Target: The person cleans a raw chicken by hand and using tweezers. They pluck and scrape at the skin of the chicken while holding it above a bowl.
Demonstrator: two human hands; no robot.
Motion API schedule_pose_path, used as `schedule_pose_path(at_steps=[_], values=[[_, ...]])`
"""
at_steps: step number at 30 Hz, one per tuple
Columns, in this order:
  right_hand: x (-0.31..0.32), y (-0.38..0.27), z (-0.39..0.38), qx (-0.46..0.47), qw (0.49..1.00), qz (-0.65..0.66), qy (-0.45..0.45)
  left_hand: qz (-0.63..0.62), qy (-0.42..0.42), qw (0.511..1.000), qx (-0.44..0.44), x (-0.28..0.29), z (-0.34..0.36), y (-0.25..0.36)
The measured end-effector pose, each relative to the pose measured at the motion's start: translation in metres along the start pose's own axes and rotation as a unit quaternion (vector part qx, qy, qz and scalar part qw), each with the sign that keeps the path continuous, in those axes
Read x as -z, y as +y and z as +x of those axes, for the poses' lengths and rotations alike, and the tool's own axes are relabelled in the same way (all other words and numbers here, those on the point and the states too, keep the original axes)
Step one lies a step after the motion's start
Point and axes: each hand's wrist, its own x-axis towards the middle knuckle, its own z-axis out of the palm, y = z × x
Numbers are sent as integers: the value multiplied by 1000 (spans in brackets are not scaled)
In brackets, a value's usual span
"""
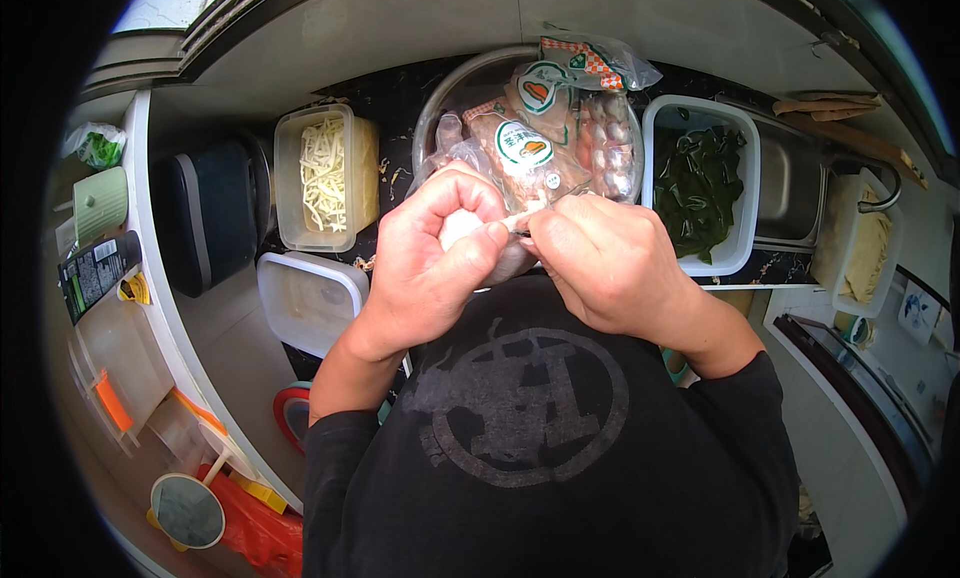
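Sausage packet (535, 153), a clear plastic pouch of small pinkish sausages, is being held above a round metal bowl (450, 88) at the middle of the table (395, 93). The left hand (435, 248) is curling closed, thumb and forefinger pinching the pouch's lower edge. The right hand (605, 263) is closing on the same edge just beside it, fingertips touching the left's.

Risk, as a judgement: if the seam is giving way suddenly, sausages could be spilling past the bowl onto the table or into the neighbouring containers. A slippery film could also be sliding out of the pinch.

Count:
- one packet in the hands, showing two oval labels;
- one metal bowl;
- one clear tub of pale shredded strips (325, 173);
- one empty clear tub (310, 298) below it;
- one white tub of dark green seaweed (705, 183);
- one steel sink (790, 183) on the right.
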Motion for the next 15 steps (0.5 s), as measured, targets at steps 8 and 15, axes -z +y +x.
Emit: schedule_pose_path(at_steps=[8, 15], values=[[0, -1, 0, -1, 1000, 1, 7, -3, -6, 1000, -30, 3, 0, -4], [-2, -4, 0, -70, 993, 75, 51, -31, -3, 1000, 3, 2, -2, 1]])
